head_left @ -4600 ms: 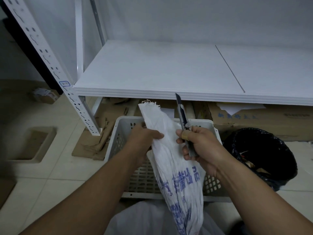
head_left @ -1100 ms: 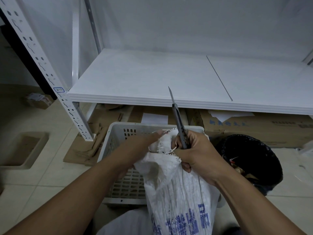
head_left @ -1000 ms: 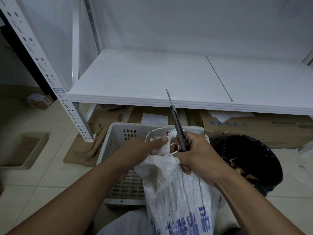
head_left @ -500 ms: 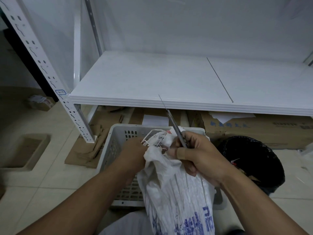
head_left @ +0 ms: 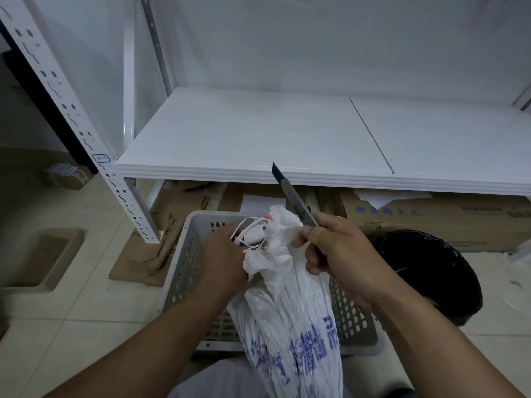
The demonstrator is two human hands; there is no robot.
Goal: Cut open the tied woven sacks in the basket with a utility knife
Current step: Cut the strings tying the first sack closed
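Here, white blue-printed sack (head_left: 287,297), bunched neck in left hand (head_left: 224,259); right hand (head_left: 339,254) gripping knife (head_left: 290,193)

Left hand (head_left: 222,254) curled, seemingly pinching the sack (head_left: 287,297) at its neck; right hand (head_left: 342,254) fisted round the knife (head_left: 290,193).

left hand (head_left: 223,254) now pulling tie string (head_left: 253,222), sack (head_left: 287,297) neck bunched down
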